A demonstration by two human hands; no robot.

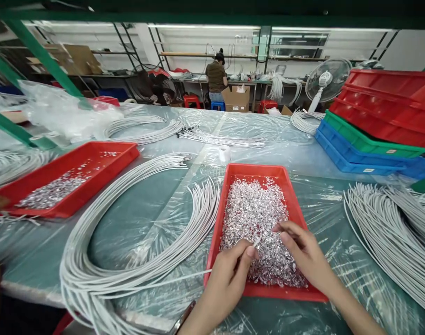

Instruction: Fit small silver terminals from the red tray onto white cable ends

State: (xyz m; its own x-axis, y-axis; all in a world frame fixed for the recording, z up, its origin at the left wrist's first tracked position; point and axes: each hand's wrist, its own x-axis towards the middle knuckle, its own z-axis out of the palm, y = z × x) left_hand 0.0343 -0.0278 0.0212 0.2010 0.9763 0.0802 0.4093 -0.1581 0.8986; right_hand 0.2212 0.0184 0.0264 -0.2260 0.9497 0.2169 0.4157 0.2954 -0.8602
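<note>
Left hand [229,274] pinches a white wire [184,278] end over the red tray [233,179]; right hand [303,251] open, fingertips picking in the tray's silver bits [254,218].

- Premises: a factory assembly workshop for cable work.
- Long plastic-covered bench [170,195] carries bundled grey-white cables [135,260] and red trays of small metal parts [254,218].
- Stacked crates [369,121], green racking [34,51], a fan [326,77], and another seated worker [215,77] at a rear bench.

both hands [229,274] [303,253] pinch a white cable [184,278] over a red tray [256,170].
</note>
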